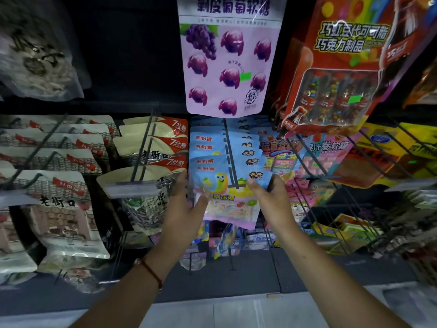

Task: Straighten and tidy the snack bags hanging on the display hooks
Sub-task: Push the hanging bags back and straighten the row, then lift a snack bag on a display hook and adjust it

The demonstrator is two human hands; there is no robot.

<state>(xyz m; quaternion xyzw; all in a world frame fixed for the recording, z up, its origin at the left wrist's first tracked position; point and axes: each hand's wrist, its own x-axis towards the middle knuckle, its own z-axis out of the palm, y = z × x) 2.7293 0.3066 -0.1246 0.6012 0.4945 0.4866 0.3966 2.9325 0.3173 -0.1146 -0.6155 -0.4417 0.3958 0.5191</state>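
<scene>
front blue candy bag (222, 185) gripped between both hands on its hook (230, 157): left hand (183, 209) curled round its left edge with thumb across the front, right hand (269, 197) pinching its right edge. more identical glossy blue bags (212, 140) stacked behind on the same thin dark metal hook. crinkly seed bags (146, 185) hanging just left, flat lilac grape gummy pouch (227, 60) above.

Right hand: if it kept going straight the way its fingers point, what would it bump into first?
Probably the blue candy bags hanging behind the front bag that the right hand already holds by its edge. Depth is hard to judge from this one view.
</scene>
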